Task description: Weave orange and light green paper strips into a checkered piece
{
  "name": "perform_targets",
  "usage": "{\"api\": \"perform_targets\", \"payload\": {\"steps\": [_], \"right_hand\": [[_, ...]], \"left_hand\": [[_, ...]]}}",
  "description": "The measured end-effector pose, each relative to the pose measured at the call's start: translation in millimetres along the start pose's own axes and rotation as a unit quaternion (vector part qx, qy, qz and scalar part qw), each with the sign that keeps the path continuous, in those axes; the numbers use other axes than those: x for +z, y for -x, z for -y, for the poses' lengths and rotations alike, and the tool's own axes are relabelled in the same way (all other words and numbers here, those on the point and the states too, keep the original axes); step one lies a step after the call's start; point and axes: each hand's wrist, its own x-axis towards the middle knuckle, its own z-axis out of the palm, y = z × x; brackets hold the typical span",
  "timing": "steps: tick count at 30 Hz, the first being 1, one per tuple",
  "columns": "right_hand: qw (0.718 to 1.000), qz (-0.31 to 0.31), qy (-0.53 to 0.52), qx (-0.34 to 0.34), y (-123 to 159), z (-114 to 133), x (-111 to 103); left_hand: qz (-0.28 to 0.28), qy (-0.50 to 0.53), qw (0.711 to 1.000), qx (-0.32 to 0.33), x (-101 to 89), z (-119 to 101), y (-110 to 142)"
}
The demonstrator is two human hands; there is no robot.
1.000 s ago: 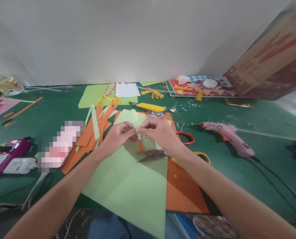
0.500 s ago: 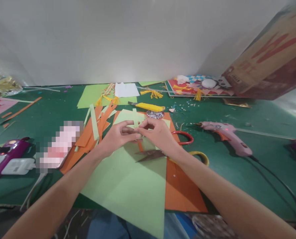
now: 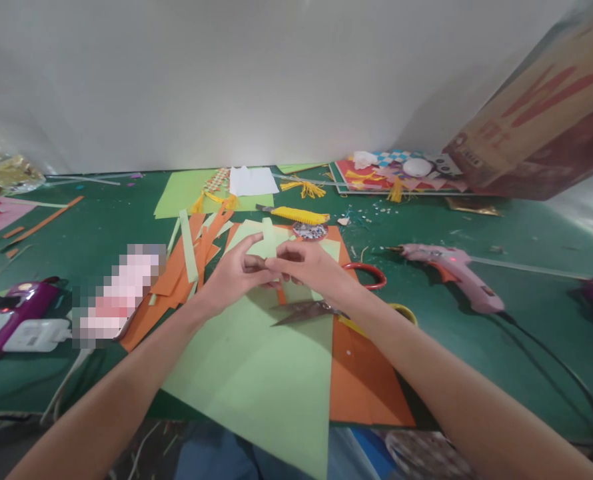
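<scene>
My left hand [image 3: 239,270] and my right hand [image 3: 304,264] meet above a large light green sheet [image 3: 261,373]. Between their fingertips are narrow paper strips: a light green strip [image 3: 268,230] sticks up at the back, and the end of an orange strip [image 3: 281,295] pokes out below. Where the strips cross is hidden by the fingers. The left index finger is raised off the strips while its other fingers stay closed; the right fingers pinch. Scissors [image 3: 306,311] with one red and one yellow handle lie spread under my right wrist.
Loose orange and green strips [image 3: 191,250] lie left of the hands, beside a blurred phone [image 3: 121,293]. A yellow cutter knife [image 3: 299,215] is behind them. At right rests a pink glue gun [image 3: 451,267] with its cord. A paper bag [image 3: 541,113] stands at the back right.
My left index finger has lifted away from the strips. My right hand has shifted slightly left and down, and the green strip leans a little more to the left.
</scene>
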Motion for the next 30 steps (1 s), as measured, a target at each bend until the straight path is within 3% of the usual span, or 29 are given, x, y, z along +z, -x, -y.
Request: {"api": "perform_targets", "payload": {"steps": [8, 18, 30], "right_hand": [[0.992, 0.026, -0.115, 0.049, 0.0, 0.9, -2.4], [0.952, 0.074, -0.277, 0.109, -0.3, 2.2, -3.1], [0.93, 0.119, -0.333, 0.104, 0.5, 1.1, -0.4]], "left_hand": [[-0.002, -0.01, 1.0, -0.024, 0.8, -3.1, 0.6], [0.066, 0.089, 0.993, -0.039, -8.9, 3.5, -1.7], [0.099, 0.147, 0.983, -0.047, -8.9, 1.9, -2.2]]}}
